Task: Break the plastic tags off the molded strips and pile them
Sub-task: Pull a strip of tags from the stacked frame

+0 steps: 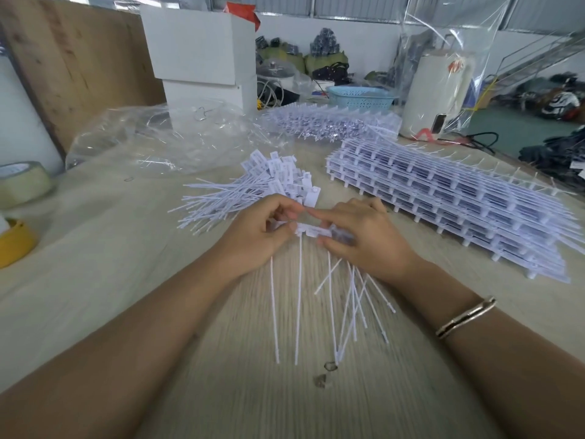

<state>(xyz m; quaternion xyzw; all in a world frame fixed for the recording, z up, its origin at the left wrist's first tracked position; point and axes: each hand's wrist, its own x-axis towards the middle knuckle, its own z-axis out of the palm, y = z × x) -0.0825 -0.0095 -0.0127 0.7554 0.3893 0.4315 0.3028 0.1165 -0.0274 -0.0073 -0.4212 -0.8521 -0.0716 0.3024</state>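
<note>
Left hand (256, 231) and right hand (357, 236) both pinch one molded strip (311, 231), seemingly; loose tags pile (250, 188) lies just beyond, stacked strips (459, 198) far right.

Strip (311, 231) mostly covered by both hands — tails motion-blurred, tape roll (14, 242) cut off left

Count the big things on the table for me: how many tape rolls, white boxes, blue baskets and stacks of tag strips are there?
Tape rolls: 2, a pale one and a yellow one
White boxes: 2, one stacked on the other
Blue baskets: 1
Stacks of tag strips: 2, near and far
Total: 7
</note>
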